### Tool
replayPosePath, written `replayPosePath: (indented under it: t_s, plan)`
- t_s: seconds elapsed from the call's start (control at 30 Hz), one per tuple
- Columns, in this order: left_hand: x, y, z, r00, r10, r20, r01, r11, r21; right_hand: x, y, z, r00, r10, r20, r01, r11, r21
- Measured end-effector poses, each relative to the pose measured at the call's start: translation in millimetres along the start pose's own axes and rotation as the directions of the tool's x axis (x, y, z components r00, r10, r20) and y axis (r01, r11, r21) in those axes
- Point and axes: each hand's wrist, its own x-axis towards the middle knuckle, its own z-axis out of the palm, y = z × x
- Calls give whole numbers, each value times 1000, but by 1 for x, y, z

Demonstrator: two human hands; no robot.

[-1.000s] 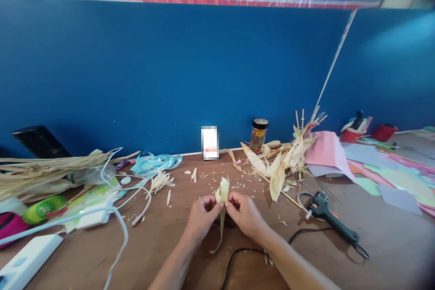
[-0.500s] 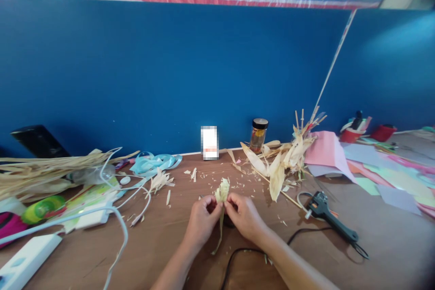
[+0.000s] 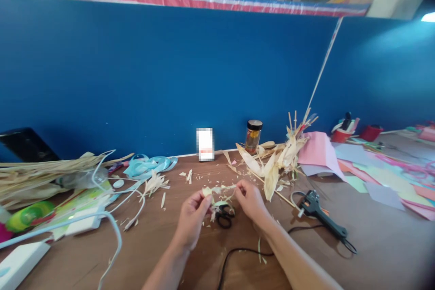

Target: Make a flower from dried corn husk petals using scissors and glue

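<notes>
A small pale corn-husk bundle (image 3: 207,191) is pinched between the thumb and fingers of my left hand (image 3: 194,214). To the right, my right hand (image 3: 250,200) has its fingertips closed on a thin husk strip (image 3: 229,187) that reaches across from the bundle. Under the strip, between my hands, black-handled scissors (image 3: 224,216) lie on the brown table (image 3: 204,263). Small husk scraps surround the scissors, and their blades are partly hidden.
At right lies a dark glue gun (image 3: 324,217) with its cord crossing the front. Dried husks (image 3: 271,176), a lidded jar (image 3: 253,137) and coloured paper (image 3: 321,154) stand behind. A white cable (image 3: 115,226), power strip (image 3: 23,263) and blue ribbon (image 3: 149,166) occupy the left.
My hands have moved apart, drawing the husk strip out sideways between them. The scissors beneath now show. The view has turned slightly right.
</notes>
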Motion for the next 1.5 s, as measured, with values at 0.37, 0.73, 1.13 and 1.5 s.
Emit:
replayPosePath:
  t_s: [0.37,0.73,1.13,1.5]
  plan:
    - [19,66,-61,968,41,-249,-197,739,-645,20,19,-8,978,193,-83,-171,960,219]
    - [76,4,39,978,-116,-172,101,990,-95,19,10,-7,957,237,-168,-157,908,389]
    - [134,-34,133,958,-240,160,214,963,166,-9,-12,-10,894,-266,-360,280,960,-11]
    - [146,-16,137,965,-169,203,143,980,138,3,-6,-12,929,-146,-341,157,988,4]
